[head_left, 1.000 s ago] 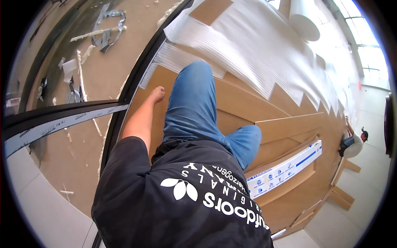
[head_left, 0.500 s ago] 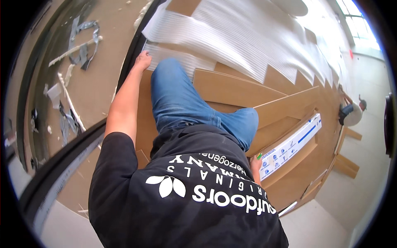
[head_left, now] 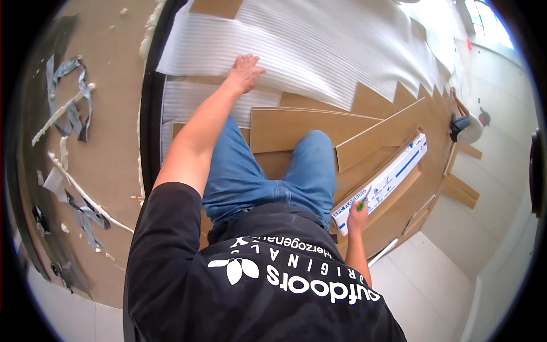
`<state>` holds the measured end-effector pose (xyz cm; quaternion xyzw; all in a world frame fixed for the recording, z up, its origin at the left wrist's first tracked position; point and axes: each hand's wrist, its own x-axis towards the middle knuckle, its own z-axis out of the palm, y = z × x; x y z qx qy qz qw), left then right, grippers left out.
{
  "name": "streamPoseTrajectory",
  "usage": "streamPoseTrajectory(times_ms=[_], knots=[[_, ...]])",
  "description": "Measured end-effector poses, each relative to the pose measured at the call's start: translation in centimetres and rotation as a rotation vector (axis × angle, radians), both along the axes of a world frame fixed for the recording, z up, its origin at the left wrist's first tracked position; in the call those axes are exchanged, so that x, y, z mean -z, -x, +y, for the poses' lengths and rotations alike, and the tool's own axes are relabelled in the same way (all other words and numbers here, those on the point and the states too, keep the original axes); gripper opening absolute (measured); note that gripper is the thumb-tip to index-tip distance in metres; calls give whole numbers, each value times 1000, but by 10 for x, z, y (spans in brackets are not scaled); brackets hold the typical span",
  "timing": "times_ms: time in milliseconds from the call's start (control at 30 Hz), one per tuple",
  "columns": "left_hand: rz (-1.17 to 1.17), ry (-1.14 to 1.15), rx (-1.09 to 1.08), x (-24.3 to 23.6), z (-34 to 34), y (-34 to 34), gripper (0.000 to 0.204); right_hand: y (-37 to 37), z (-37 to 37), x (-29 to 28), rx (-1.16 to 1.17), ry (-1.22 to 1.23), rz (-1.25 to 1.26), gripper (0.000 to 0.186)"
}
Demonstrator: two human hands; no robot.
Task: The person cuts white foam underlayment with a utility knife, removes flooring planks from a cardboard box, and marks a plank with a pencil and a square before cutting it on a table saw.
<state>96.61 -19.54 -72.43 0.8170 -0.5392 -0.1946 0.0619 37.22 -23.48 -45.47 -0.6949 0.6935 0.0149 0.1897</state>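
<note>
Here, in the head view, the left hand (head_left: 245,71) is being pressed flat, fingers spread, on the white underlay (head_left: 319,51) at upper centre, seemingly to smooth it down. At lower right, the right hand (head_left: 357,215) is being closed round a green marker (head_left: 362,204), its tip being held over a long white box (head_left: 382,185), one of one. At least two loose planks (head_left: 307,128) are lying beside the knees; others are being hidden.

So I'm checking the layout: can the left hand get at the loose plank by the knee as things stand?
Probably yes. The left hand rests flat on the white underlay, holding nothing, and the plank lies just below it, uncovered.
</note>
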Motion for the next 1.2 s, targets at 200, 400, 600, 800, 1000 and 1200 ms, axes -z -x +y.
streamPoseTrajectory(times_ms=[200,400,600,800,1000,1200], knots=[[-8,-9,211,16,-61,16,43,-218,-63,55,-509,-131,-165,27],[-77,-25,113,63,-74,-14,58,-336,-136,190,-798,-315,-89,36],[-124,17,62,87,-77,-21,58,-352,-158,266,-976,-264,-76,45],[-105,117,53,92,-92,-28,60,-355,-172,282,-1081,-146,-135,39],[-133,67,60,87,-96,-33,64,-365,-181,295,-1130,-79,-147,16],[-130,112,65,91,-95,-28,65,-365,-190,300,-1131,-191,-124,14]])
